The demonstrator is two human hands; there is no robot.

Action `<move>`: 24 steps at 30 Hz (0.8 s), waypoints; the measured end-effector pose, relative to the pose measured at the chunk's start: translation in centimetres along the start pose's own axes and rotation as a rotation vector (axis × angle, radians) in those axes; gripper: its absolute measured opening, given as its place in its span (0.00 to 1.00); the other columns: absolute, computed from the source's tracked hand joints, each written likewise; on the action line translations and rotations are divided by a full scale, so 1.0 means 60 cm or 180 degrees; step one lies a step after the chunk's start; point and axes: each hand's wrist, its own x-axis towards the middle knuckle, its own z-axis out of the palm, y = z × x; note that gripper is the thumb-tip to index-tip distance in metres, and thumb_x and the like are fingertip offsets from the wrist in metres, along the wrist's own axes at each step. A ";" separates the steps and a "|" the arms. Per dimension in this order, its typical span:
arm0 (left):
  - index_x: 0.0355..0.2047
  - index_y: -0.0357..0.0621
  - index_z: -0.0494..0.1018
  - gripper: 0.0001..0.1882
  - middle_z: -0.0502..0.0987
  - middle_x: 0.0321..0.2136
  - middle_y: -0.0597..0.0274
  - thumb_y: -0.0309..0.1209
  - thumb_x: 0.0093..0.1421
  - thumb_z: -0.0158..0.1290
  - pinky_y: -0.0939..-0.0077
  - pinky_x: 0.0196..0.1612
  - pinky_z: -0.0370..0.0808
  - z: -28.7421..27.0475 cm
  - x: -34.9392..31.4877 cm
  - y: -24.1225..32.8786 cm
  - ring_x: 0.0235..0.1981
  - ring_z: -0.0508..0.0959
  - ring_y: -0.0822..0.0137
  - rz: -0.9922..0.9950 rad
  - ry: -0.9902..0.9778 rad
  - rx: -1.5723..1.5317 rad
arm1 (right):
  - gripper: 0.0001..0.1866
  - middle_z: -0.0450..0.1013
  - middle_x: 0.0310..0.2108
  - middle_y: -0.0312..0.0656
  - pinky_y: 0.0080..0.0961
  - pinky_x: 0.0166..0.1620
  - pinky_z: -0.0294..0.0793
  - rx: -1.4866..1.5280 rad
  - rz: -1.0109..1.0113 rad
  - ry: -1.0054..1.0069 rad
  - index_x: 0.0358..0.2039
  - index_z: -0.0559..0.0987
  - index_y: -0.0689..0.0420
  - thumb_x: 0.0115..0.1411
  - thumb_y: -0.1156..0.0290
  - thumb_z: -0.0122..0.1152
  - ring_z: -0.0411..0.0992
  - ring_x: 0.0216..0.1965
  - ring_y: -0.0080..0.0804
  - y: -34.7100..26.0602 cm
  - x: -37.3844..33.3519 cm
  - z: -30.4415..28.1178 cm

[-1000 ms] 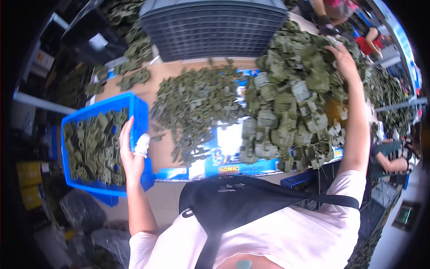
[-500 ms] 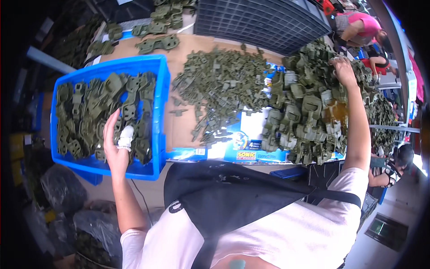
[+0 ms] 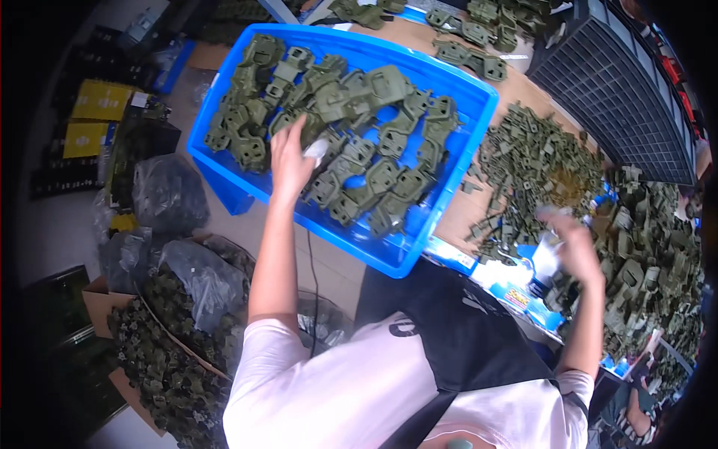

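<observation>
A blue plastic bin (image 3: pixel 458 191) holds many olive-green moulded plastic parts (image 3: pixel 385 86), chunky and bracket-like with square holes. Over its near left half, my left hand (image 3: pixel 290 166) reaches in with its fingertips at the parts. A white cover sits on that thumb, which stands apart from the fingers; I see no part clearly gripped. To the right, my right hand (image 3: pixel 577 247) is smeared by motion above the near edge of a pile of small olive-green pieces (image 3: pixel 531 153). Whether its fingers hold anything is hidden by the blur.
Beyond the small pieces stands a dark grid-sided crate (image 3: pixel 609 82). A heap of larger green parts (image 3: pixel 643 277) covers the table's right side. Grey plastic bags (image 3: pixel 198 273) and a container of dark green pieces (image 3: pixel 168 359) lie below the bin at left.
My view has swung left, so the bin appears nearer the middle. My right hand has drawn back from the far right heap toward the small pieces. My left hand's fingertips are now among the bin's parts.
</observation>
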 end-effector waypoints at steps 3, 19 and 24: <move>0.58 0.46 0.55 0.43 0.61 0.54 0.50 0.29 0.40 0.61 0.59 0.58 0.56 0.034 0.105 0.029 0.56 0.59 0.47 0.1000 0.0038 0.0442 | 0.28 0.69 0.47 0.45 0.32 0.54 0.65 0.0518 -0.0397 -0.0217 0.46 0.73 0.56 0.39 0.86 0.52 0.66 0.51 0.42 -0.093 0.057 0.085; 0.60 0.63 0.48 0.49 0.52 0.60 0.47 0.38 0.39 0.64 0.55 0.59 0.52 -0.025 -0.038 0.251 0.57 0.58 0.50 0.2315 -0.0095 -0.1956 | 0.46 0.51 0.60 0.54 0.26 0.60 0.52 0.3090 0.0262 0.0796 0.62 0.45 0.59 0.43 0.81 0.54 0.52 0.61 0.39 -0.137 0.054 0.120; 0.62 0.53 0.24 0.62 0.41 0.63 0.45 0.28 0.42 0.63 0.61 0.60 0.52 0.043 -0.171 0.358 0.61 0.52 0.54 0.0364 -0.2434 -0.3274 | 0.47 0.46 0.62 0.57 0.25 0.54 0.61 0.2890 0.0325 0.1589 0.63 0.40 0.59 0.42 0.82 0.48 0.57 0.58 0.43 -0.147 -0.007 0.206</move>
